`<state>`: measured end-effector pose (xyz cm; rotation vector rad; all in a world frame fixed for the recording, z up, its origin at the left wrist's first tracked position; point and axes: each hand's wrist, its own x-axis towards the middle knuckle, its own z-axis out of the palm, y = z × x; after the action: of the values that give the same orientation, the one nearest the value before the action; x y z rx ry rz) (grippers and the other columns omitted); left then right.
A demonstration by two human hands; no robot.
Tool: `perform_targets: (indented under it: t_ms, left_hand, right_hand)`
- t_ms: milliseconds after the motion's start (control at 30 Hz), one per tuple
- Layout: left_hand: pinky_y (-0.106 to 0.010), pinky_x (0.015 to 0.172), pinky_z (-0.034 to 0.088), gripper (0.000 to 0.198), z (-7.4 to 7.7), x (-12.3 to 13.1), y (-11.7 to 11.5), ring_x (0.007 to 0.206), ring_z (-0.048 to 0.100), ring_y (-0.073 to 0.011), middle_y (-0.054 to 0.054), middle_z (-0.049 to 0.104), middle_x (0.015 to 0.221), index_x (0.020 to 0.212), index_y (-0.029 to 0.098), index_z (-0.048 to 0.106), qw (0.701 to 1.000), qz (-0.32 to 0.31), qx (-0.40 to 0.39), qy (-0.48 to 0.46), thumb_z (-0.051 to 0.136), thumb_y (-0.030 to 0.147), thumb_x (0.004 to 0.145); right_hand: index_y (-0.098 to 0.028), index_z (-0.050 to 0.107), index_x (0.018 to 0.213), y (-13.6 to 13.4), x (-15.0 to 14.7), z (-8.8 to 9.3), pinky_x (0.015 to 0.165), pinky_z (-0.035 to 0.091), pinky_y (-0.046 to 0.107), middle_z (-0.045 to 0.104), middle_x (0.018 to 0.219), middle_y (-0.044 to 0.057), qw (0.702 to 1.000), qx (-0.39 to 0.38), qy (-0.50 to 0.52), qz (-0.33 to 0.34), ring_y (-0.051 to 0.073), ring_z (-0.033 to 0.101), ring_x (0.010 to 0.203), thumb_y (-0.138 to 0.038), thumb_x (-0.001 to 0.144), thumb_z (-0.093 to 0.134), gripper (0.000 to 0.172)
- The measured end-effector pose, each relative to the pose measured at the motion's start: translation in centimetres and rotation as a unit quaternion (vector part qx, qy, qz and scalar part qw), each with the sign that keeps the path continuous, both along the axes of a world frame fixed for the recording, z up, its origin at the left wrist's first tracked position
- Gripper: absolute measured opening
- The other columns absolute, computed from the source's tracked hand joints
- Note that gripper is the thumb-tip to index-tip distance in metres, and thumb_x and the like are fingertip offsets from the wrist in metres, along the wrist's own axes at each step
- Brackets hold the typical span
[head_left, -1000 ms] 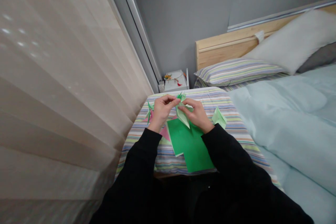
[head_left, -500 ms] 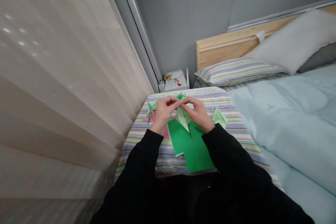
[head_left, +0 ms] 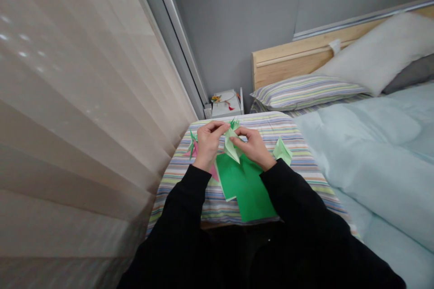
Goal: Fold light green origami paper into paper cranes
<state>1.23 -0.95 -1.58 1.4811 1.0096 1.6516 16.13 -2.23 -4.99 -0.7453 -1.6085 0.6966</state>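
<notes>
Pale green folded paper piece [head_left: 232, 150] held up between hands, above overlapping flat bright green paper sheets [head_left: 256, 189]. Its top pinched by fingertips of left hand [head_left: 208, 143]; its right side gripped by thumb and fingers of right hand [head_left: 253, 146]. Sheets laid on worktop covered with striped cloth [head_left: 179, 189]. Second pale green folded paper [head_left: 282, 151] placed beyond right wrist; pink paper piece [head_left: 214, 172] seen beside left wrist.

L/R fingers [head_left: 222, 129] apart again
</notes>
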Motion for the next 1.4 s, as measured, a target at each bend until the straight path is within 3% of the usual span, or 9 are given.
perform_targets:
  t_ms: [367,567,700,800,867,1067,1400]
  left_hand:
    - [-0.026,0.067,0.047,0.015,-0.1,-0.8,0.4,0.065,0.058,-0.0121,0.001,0.067,0.065,0.070,0.018,0.076,0.999,0.029,-0.002,-0.034,0.085,0.030,0.066]
    - [-0.024,0.066,0.048,0.022,-0.3,-1.4,0.8,0.066,0.059,-0.0108,0.001,0.068,0.072,0.079,0.018,0.074,0.998,0.015,-0.034,-0.049,0.083,0.036,0.069]
    - [-0.023,0.066,0.050,0.033,-0.1,-2.0,0.3,0.071,0.065,-0.0125,-0.003,0.073,0.086,0.092,0.018,0.075,0.997,-0.007,-0.067,-0.041,0.085,0.040,0.069]
    - [-0.026,0.072,0.054,0.052,-0.3,-2.1,-0.5,0.082,0.070,-0.0174,-0.008,0.077,0.104,0.108,0.019,0.075,0.993,-0.050,-0.108,-0.008,0.092,0.030,0.060]
    - [-0.030,0.078,0.056,0.060,-0.7,-2.0,-0.9,0.088,0.072,-0.0212,-0.008,0.078,0.104,0.110,0.018,0.074,0.987,-0.088,-0.135,0.004,0.094,0.022,0.054]
    - [-0.037,0.090,0.057,0.040,-1.4,-2.4,-1.4,0.097,0.075,-0.0262,-0.009,0.080,0.101,0.096,0.014,0.076,0.979,-0.120,-0.157,-0.046,0.090,0.024,0.060]
    - [-0.038,0.088,0.061,0.038,-1.8,-3.1,-1.9,0.092,0.078,-0.0268,-0.010,0.081,0.097,0.103,0.014,0.072,0.956,-0.147,-0.198,-0.160,0.081,0.018,0.066]
  right_hand:
    - [-0.018,0.064,0.070,0.1,-0.1,-0.4,0.069,0.038,0.029,0.060,0.067,-0.001,0.997,-0.004,-0.070,0.012,0.016,0.053,0.068,-0.033,0.083,0.062,0.020]
    - [-0.020,0.061,0.066,0.2,0.0,-0.6,0.068,0.038,0.031,0.058,0.066,0.000,0.997,0.016,-0.069,-0.018,0.017,0.051,0.066,-0.038,0.088,0.061,0.028]
    - [-0.021,0.063,0.069,0.7,0.2,-0.8,0.072,0.039,0.033,0.062,0.069,0.002,0.996,0.027,-0.040,-0.068,0.019,0.054,0.070,-0.037,0.088,0.063,0.024]
    - [-0.021,0.065,0.072,1.0,0.3,-1.0,0.074,0.040,0.035,0.063,0.071,0.003,0.995,0.022,-0.006,-0.101,0.021,0.054,0.072,-0.038,0.087,0.065,0.023]
    - [-0.021,0.067,0.074,1.1,0.4,-1.2,0.072,0.040,0.034,0.063,0.071,0.003,0.994,0.011,0.020,-0.109,0.020,0.054,0.070,-0.040,0.088,0.065,0.024]
    - [-0.020,0.063,0.069,1.5,0.7,-1.3,0.059,0.038,0.030,0.057,0.062,-0.002,0.990,-0.046,0.092,-0.097,0.015,0.049,0.059,-0.046,0.087,0.066,0.031]
    - [-0.022,0.063,0.080,2.4,0.5,-1.8,0.055,0.044,0.030,0.065,0.064,0.000,0.975,-0.121,0.173,-0.063,0.017,0.057,0.057,-0.055,0.075,0.073,0.035]
